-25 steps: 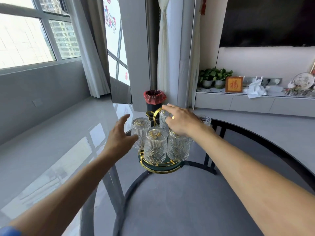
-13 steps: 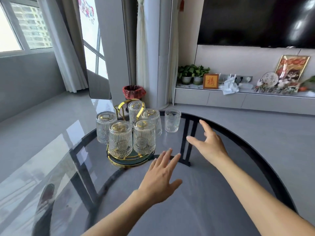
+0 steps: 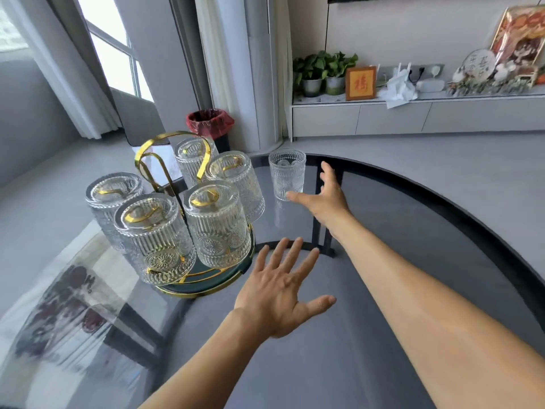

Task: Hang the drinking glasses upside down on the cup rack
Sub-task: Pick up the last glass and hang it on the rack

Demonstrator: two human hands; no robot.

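A gold cup rack (image 3: 165, 149) with a round green base stands on the left of the round glass table (image 3: 413, 219). Several ribbed drinking glasses hang upside down on its prongs, the nearest one (image 3: 153, 237) at the front. One more ribbed glass (image 3: 286, 174) stands upright on the table, to the right of the rack. My right hand (image 3: 326, 193) is open just right of that glass, thumb tip by its base and fingers spread beside it, not gripping. Nearer to me, my left hand (image 3: 283, 287) hovers flat and empty over the table, right of the rack's base.
The table's dark rim (image 3: 460, 202) curves round the far and right side. Beyond it on the floor stands a bin with a red liner (image 3: 210, 122). A low white cabinet (image 3: 413, 113) along the wall carries potted plants, a framed sign and ornaments.
The view has come closer and tilted down. My right hand has reached forward to the upright glass. My left hand has stayed open over the table, right of the rack.
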